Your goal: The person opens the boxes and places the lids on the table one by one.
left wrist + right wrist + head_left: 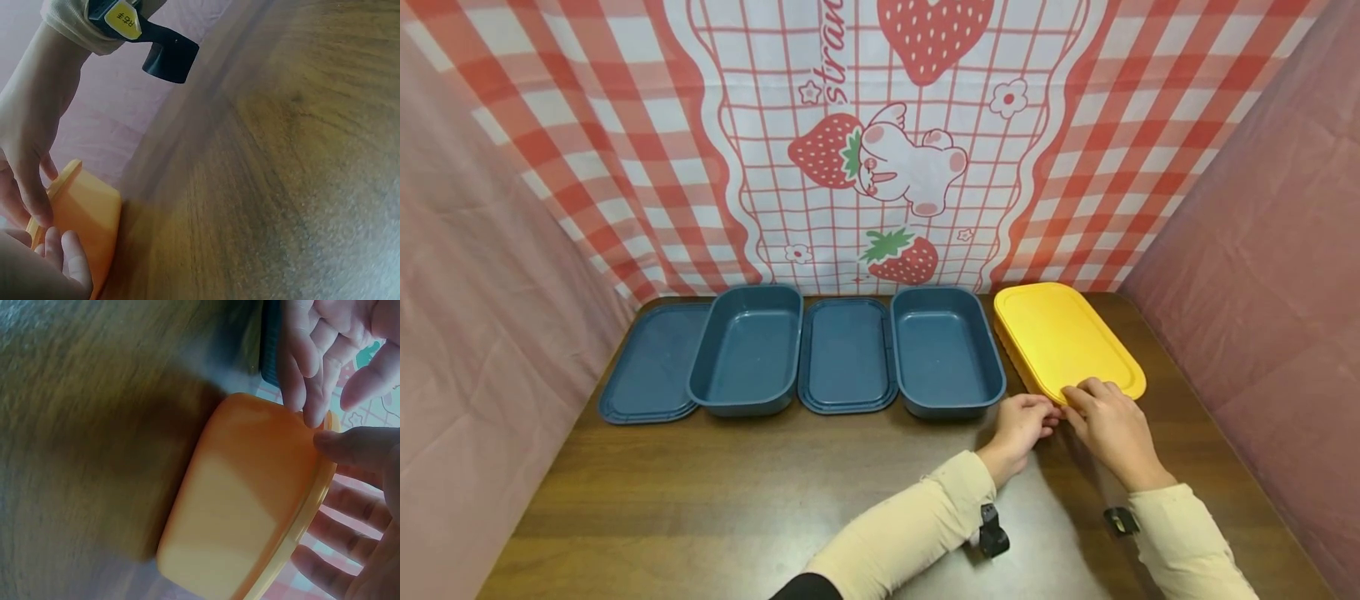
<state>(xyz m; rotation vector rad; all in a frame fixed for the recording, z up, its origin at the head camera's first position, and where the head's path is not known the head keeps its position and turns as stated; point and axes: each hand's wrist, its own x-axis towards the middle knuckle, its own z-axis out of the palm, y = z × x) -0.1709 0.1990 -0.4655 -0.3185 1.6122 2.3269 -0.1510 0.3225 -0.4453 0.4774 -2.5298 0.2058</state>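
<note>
A yellow lid (1067, 333) covers a yellow rectangular box (225, 494) at the right end of the row. At the box's near edge, my right hand (1111, 429) pinches the lid's rim, its thumb against the front and its fingers over the top. My left hand (1021, 427) is beside it at the near left corner. In the right wrist view, the left fingertips (315, 409) touch the box just below the rim, with the left thumb held apart. The lid lies over the box; whether its edge is pressed down cannot be told.
Left of the yellow box stand a blue box (946, 350), a flat blue lid (848, 354), another blue box (748, 350) and another blue lid (655, 362). A checked strawberry curtain (917, 167) hangs behind the wooden table (715, 508). Pink cloth flanks both sides.
</note>
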